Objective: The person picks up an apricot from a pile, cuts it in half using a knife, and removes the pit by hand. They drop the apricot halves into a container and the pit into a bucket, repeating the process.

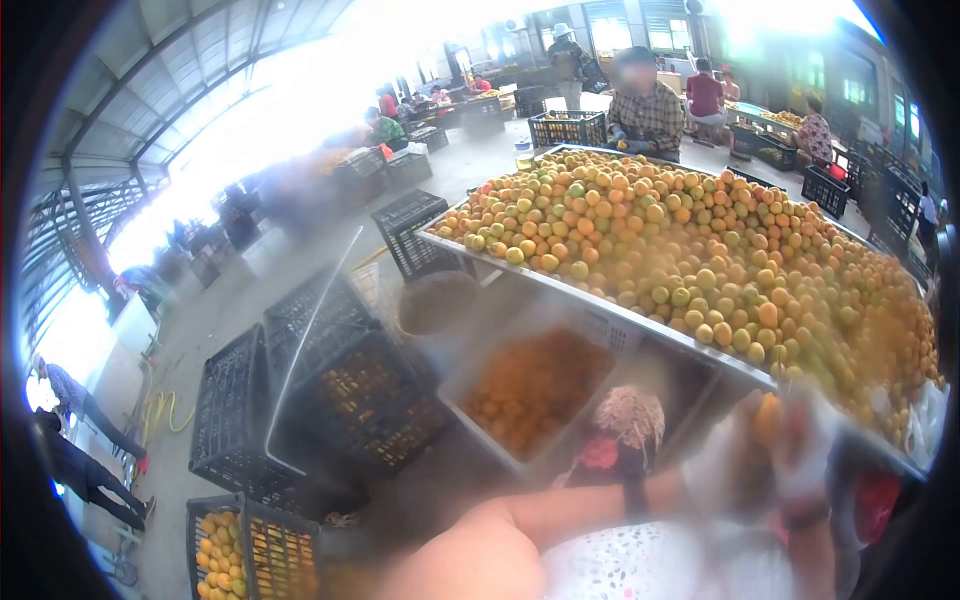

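My left hand, in a whitish glove, is blurred and closed around an orange apricot. Against the same fruit is my right hand, also gloved and with curled fingers; the blur hides exact finger contact. Both hands are at the near edge of a large metal-rimmed table, heaped with green-yellow to orange apricots. Below and left of my hands, a pale crate holds more orange apricots.
Black plastic crates stand stacked at the left, with an apricot-filled crate near the bottom. A grey bucket is beside the table. Across it sits a person in a checked shirt. Clear plastic is at the right edge.
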Action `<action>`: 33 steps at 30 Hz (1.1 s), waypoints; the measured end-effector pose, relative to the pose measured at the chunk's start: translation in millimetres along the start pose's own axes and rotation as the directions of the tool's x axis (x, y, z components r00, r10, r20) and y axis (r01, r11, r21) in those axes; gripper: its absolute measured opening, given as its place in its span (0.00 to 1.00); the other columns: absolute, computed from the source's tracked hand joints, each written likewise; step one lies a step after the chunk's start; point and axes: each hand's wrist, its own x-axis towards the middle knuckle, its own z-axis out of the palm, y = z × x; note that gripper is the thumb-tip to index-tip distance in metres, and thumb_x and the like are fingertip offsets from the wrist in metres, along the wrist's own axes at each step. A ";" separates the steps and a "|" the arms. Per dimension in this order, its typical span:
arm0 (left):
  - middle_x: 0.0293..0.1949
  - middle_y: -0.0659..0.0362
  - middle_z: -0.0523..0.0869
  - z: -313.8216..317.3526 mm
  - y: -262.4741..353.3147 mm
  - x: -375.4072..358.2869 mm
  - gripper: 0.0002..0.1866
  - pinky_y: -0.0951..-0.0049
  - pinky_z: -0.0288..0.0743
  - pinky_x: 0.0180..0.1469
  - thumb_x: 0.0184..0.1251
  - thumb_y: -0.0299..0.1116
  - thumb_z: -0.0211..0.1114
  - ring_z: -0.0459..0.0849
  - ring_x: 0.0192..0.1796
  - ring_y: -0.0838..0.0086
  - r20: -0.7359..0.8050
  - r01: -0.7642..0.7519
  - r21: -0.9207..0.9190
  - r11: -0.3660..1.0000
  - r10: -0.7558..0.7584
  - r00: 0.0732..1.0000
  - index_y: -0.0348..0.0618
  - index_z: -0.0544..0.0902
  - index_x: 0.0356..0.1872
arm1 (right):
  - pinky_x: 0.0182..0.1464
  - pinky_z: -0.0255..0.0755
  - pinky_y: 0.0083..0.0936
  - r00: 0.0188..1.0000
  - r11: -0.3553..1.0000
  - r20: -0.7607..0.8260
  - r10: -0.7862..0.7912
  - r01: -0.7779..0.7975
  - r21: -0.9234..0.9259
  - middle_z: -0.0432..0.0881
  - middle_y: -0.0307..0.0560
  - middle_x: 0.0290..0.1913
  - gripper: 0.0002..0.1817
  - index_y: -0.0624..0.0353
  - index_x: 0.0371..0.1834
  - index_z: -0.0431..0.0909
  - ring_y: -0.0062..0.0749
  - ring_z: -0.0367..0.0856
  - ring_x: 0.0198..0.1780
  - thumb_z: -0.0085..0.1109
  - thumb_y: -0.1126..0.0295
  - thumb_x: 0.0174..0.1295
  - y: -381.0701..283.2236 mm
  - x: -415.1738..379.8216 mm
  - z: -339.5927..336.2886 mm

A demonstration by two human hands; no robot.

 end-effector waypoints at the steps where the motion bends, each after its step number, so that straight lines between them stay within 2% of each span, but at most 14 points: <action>1: 0.37 0.63 0.82 0.0 -1.0 -0.3 0.21 0.78 0.78 0.34 0.79 0.54 0.52 0.82 0.36 0.80 -0.209 -0.045 0.231 0.972 0.094 0.973 0.48 0.78 0.52 | 0.41 0.72 0.34 0.993 0.996 0.108 -0.049 0.057 -0.074 0.79 0.47 0.38 0.16 0.61 0.48 0.75 0.41 0.79 0.39 0.53 0.58 0.70 -1.8 0.7 -3.7; 5: 0.37 0.64 0.82 -5.6 21.6 -4.9 0.19 0.79 0.79 0.33 0.78 0.53 0.54 0.82 0.36 0.80 -0.499 0.067 0.652 0.755 0.361 0.788 0.48 0.78 0.51 | 0.64 0.68 0.29 0.966 0.833 -0.100 0.241 -0.153 0.532 0.72 0.47 0.62 0.19 0.63 0.68 0.64 0.36 0.73 0.61 0.40 0.73 0.76 72.9 -32.7 55.6; 6: 0.38 0.64 0.83 14.2 30.7 -8.9 0.18 0.78 0.80 0.35 0.78 0.50 0.56 0.83 0.37 0.78 -0.510 0.018 0.264 0.964 0.124 0.852 0.48 0.78 0.52 | 0.72 0.67 0.28 0.910 0.712 -0.148 0.388 -0.193 0.675 0.69 0.48 0.70 0.23 0.63 0.75 0.60 0.35 0.72 0.69 0.36 0.78 0.78 89.8 -63.5 43.4; 7: 0.41 0.61 0.84 -17.9 35.2 -27.9 0.19 0.71 0.82 0.41 0.78 0.50 0.55 0.84 0.40 0.72 -0.370 -0.013 0.648 0.762 0.329 0.869 0.48 0.78 0.54 | 0.72 0.67 0.28 0.873 0.742 -0.184 0.452 -0.254 0.620 0.69 0.48 0.70 0.23 0.63 0.75 0.60 0.35 0.72 0.69 0.36 0.78 0.78 77.6 -55.6 39.8; 8: 0.45 0.58 0.85 8.1 33.3 -7.5 0.21 0.62 0.82 0.49 0.77 0.53 0.55 0.85 0.45 0.66 -0.571 -0.030 0.445 0.895 0.309 0.761 0.48 0.77 0.57 | 0.60 0.73 0.29 0.936 0.926 -0.200 0.290 -0.222 0.306 0.77 0.49 0.59 0.18 0.63 0.64 0.69 0.35 0.78 0.59 0.47 0.78 0.72 49.2 -39.8 32.5; 9: 0.53 0.57 0.83 -32.8 47.9 -26.9 0.26 0.60 0.78 0.58 0.76 0.56 0.54 0.83 0.54 0.63 -0.480 0.016 0.341 0.940 0.160 0.862 0.47 0.75 0.61 | 0.48 0.79 0.31 0.983 0.987 -0.107 0.151 -0.155 -0.036 0.84 0.51 0.47 0.13 0.63 0.53 0.78 0.36 0.85 0.49 0.58 0.78 0.66 22.2 -24.3 26.1; 11: 0.54 0.57 0.83 -19.6 37.4 -19.6 0.25 0.65 0.76 0.61 0.76 0.55 0.54 0.81 0.58 0.65 -0.688 0.070 0.427 0.902 0.273 0.673 0.46 0.76 0.60 | 0.38 0.75 0.34 0.988 0.977 -0.151 -0.036 0.067 0.204 0.82 0.55 0.35 0.07 0.60 0.43 0.80 0.47 0.82 0.36 0.64 0.71 0.64 13.1 -5.7 35.0; 15: 0.52 0.57 0.83 -62.6 43.1 -31.9 0.17 0.59 0.76 0.64 0.78 0.46 0.53 0.82 0.57 0.66 -0.667 0.071 0.237 0.969 0.109 0.737 0.46 0.78 0.55 | 0.35 0.72 0.38 0.977 0.955 -0.102 0.188 -0.158 0.250 0.78 0.55 0.30 0.08 0.60 0.38 0.78 0.51 0.80 0.33 0.63 0.67 0.65 8.3 -15.8 43.0; 16: 0.48 0.55 0.84 -36.7 33.1 -14.5 0.17 0.60 0.80 0.50 0.76 0.46 0.54 0.84 0.48 0.64 -0.787 0.102 0.380 0.919 0.264 0.558 0.47 0.78 0.54 | 0.34 0.71 0.39 0.953 0.868 -0.055 0.297 -0.246 0.430 0.77 0.55 0.28 0.09 0.60 0.36 0.77 0.51 0.79 0.32 0.64 0.66 0.65 7.9 -14.1 38.6; 19: 0.43 0.53 0.84 -35.9 43.7 -17.0 0.20 0.66 0.75 0.33 0.74 0.49 0.55 0.81 0.37 0.65 -0.639 0.135 0.417 0.899 0.185 0.747 0.46 0.78 0.55 | 0.34 0.71 0.31 0.936 0.913 -0.073 0.345 -0.316 0.257 0.78 0.51 0.29 0.08 0.63 0.36 0.76 0.42 0.78 0.31 0.61 0.69 0.67 15.5 -13.3 14.4; 20: 0.39 0.53 0.82 -33.7 41.0 -11.4 0.24 0.70 0.65 0.25 0.72 0.53 0.56 0.76 0.30 0.68 -0.677 0.143 0.426 0.893 0.209 0.706 0.46 0.76 0.57 | 0.33 0.70 0.28 0.983 0.987 -0.098 0.154 -0.159 -0.037 0.77 0.50 0.26 0.09 0.63 0.34 0.75 0.33 0.78 0.29 0.60 0.68 0.69 28.1 -12.9 6.3; 23: 0.37 0.54 0.81 -27.2 38.2 -11.4 0.26 0.73 0.65 0.24 0.71 0.55 0.57 0.76 0.29 0.70 -0.653 0.166 0.490 0.856 0.234 0.721 0.46 0.76 0.58 | 0.32 0.70 0.28 0.974 0.976 -0.121 0.190 -0.201 -0.081 0.77 0.51 0.26 0.08 0.62 0.35 0.74 0.28 0.78 0.27 0.59 0.69 0.70 28.3 -13.8 -5.1; 31: 0.33 0.54 0.82 -22.4 34.3 -7.0 0.27 0.72 0.65 0.24 0.71 0.59 0.57 0.77 0.25 0.69 -0.657 0.279 0.586 0.760 0.245 0.713 0.47 0.76 0.55 | 0.26 0.67 0.14 0.846 0.709 -0.180 0.503 -0.284 0.646 0.84 0.45 0.35 0.08 0.65 0.45 0.75 0.17 0.77 0.27 0.54 0.70 0.73 -11.4 3.0 -17.0; 33: 0.43 0.54 0.81 -24.3 37.0 -12.2 0.27 0.73 0.78 0.43 0.79 0.51 0.51 0.81 0.41 0.71 -0.610 0.249 0.535 0.808 0.165 0.775 0.40 0.72 0.65 | 0.24 0.66 0.14 0.860 0.666 -0.149 0.488 -0.256 0.701 0.84 0.46 0.36 0.08 0.64 0.45 0.75 0.17 0.76 0.26 0.55 0.70 0.73 -5.8 -0.3 -15.4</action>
